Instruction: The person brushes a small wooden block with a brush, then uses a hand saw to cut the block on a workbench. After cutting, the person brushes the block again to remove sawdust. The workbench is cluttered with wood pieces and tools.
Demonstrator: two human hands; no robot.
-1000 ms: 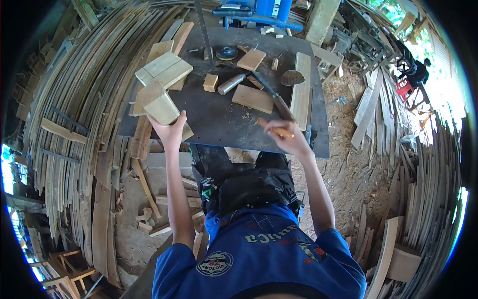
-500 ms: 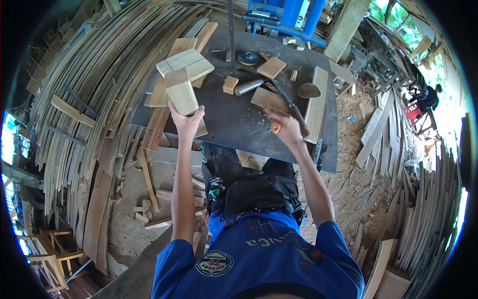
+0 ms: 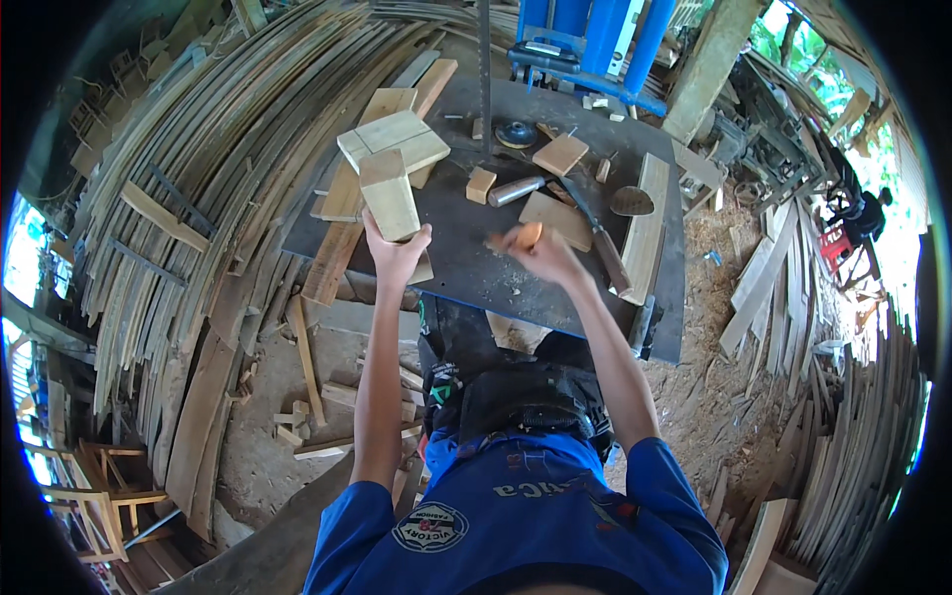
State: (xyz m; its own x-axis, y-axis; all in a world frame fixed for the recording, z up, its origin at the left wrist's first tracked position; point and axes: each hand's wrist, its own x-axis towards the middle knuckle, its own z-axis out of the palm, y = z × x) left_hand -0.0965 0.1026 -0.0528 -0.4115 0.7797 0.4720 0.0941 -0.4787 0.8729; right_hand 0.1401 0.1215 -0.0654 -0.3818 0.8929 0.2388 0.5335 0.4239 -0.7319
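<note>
My left hand [image 3: 395,253] is closed round the lower end of a pale, tapered wooden block [image 3: 389,193], tilted up over the table. Just behind the block lies a wider wooden board [image 3: 421,149] with a dark line across it. In my right hand [image 3: 545,253] is a short tool with an orange-brown wooden handle [image 3: 530,234]; its working end is too blurred to make out. This hand hovers over wood dust on the dark table [image 3: 456,260]. Near it lie a flat wooden piece [image 3: 557,218] and a long blade with a wooden handle [image 3: 610,262].
A small wooden block [image 3: 481,184], a thick cylindrical handle [image 3: 516,191], a round black disc [image 3: 516,134] and a square wooden piece [image 3: 560,154] lie farther back. A long plank [image 3: 647,223] borders the right side. Stacked wood strips [image 3: 198,169] stand left; a thin upright blade [image 3: 485,79] rises behind.
My right hand has moved left with the tool, away from the long blade's handle. The left hand still holds the block. The whole view has shifted slightly.
</note>
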